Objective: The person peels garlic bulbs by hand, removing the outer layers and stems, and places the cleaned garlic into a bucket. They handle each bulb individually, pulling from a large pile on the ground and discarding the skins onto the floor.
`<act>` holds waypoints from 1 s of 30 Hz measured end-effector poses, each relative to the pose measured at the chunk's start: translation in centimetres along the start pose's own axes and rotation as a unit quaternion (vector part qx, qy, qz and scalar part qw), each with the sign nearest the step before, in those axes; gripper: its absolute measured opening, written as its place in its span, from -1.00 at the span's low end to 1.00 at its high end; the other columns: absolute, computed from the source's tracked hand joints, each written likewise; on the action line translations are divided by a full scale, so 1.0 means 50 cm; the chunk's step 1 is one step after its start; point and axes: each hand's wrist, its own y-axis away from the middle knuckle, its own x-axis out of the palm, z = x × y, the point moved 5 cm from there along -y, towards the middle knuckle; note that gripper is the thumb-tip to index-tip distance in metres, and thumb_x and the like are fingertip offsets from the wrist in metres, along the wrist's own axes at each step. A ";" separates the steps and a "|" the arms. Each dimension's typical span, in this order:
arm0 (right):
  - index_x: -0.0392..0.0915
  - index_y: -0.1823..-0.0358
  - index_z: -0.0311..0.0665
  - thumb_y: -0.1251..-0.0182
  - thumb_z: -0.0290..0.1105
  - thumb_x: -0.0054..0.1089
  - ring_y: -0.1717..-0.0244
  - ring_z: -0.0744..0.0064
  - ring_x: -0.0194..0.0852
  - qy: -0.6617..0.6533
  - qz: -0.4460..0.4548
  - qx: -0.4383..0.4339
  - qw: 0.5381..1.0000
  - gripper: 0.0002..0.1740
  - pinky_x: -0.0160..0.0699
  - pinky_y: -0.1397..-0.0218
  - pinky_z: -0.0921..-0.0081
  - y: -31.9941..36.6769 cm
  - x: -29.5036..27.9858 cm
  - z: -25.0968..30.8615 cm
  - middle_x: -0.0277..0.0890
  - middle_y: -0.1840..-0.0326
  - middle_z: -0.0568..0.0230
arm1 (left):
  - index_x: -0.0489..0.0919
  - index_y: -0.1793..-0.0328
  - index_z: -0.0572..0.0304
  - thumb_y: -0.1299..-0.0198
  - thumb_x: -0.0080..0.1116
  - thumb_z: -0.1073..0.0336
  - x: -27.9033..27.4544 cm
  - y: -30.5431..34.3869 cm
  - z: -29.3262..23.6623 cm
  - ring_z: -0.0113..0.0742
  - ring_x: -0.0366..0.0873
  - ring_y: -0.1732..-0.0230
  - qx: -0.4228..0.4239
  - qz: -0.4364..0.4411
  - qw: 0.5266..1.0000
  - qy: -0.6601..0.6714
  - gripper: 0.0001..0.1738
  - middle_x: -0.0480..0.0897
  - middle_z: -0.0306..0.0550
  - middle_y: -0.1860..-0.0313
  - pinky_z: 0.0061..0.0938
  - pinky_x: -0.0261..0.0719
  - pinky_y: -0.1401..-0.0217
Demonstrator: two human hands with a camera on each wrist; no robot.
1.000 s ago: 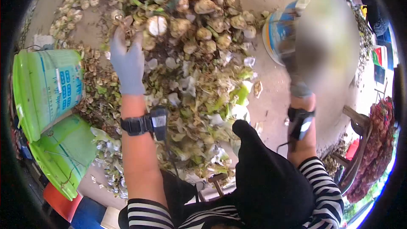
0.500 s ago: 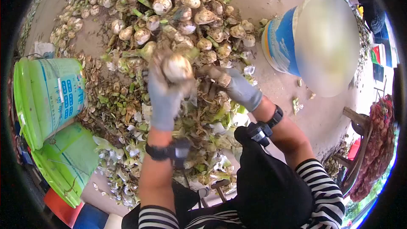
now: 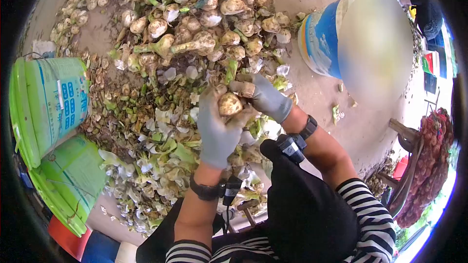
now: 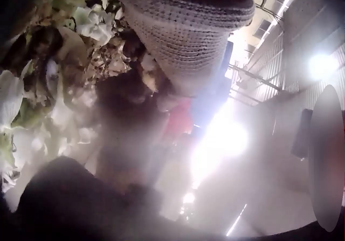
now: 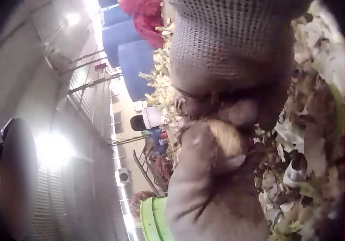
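Observation:
In the head view a round, soil-stained garlic bulb (image 3: 229,104) sits in my gloved left hand (image 3: 218,129), between its thumb and fingers. A short green stalk (image 3: 231,70) rises just beyond it. My gloved right hand (image 3: 268,98) meets the bulb from the right, with its brown-stained fingers curled at the stalk side. Up close in the right wrist view, the yellowish bulb (image 5: 226,137) lies between the right glove (image 5: 232,46) and the left glove (image 5: 210,198). The left wrist view shows mostly the grey knitted cuff (image 4: 183,36); the fingers are lost in blur.
Beyond my hands lies a heap of garlic bulbs (image 3: 197,44) with stalks. Peelings (image 3: 170,141) cover the ground nearer me. At right stands a blue-and-white bucket (image 3: 319,39), its mouth blurred out. Green-rimmed buckets (image 3: 48,112) lie on the left, and a red mesh sack (image 3: 429,160) hangs far right.
The right hand has come from the bucket to meet the left. My left hand has brought a bulb from the heap toward me, and both hands are now together on it.

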 end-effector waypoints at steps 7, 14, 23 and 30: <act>0.49 0.50 -0.39 -0.16 -0.26 0.16 0.52 0.67 0.28 0.027 -0.011 -0.074 0.997 -0.71 0.29 0.46 0.59 0.024 -0.003 0.027 0.32 0.63 0.41 | 0.32 -0.22 0.33 0.07 0.22 0.48 -0.013 0.017 0.014 -0.26 0.55 0.08 -0.185 -0.014 0.846 0.500 -0.36 0.53 -0.03 0.03 -0.41 0.56 -0.03; 0.58 0.34 -0.36 -0.03 -0.40 0.20 0.40 0.41 0.51 0.100 -0.038 -0.196 0.975 -0.81 0.47 0.34 0.50 0.014 -0.019 -0.007 0.52 0.46 0.23 | 0.34 -0.26 0.16 -0.23 0.05 0.15 -0.009 0.029 0.005 -0.24 0.50 -0.02 -0.183 -0.062 0.901 0.388 -0.50 0.54 -0.03 -0.02 -0.36 0.61 0.10; 0.58 0.31 -0.36 -0.09 -0.40 0.12 0.37 0.41 0.53 0.110 0.077 -0.188 0.973 -0.80 0.50 0.22 0.44 0.037 -0.010 -0.024 0.58 0.39 0.04 | 0.41 -0.20 0.34 -0.29 0.08 0.09 -0.035 -0.002 0.118 -0.34 0.47 -0.02 -0.214 -0.014 0.970 0.119 -0.49 0.54 -0.06 -0.05 -0.38 0.47 -0.05; 0.60 0.28 -0.33 -0.16 -0.34 0.15 0.24 0.40 0.55 0.051 0.201 0.051 0.977 -0.79 0.52 0.15 0.44 0.044 -0.001 -0.030 0.60 0.26 0.12 | 0.42 -0.16 0.33 -0.19 0.18 0.27 -0.014 0.016 0.072 -0.26 0.48 -0.04 -0.268 0.056 0.889 0.367 -0.55 0.56 -0.08 0.01 -0.35 0.50 -0.08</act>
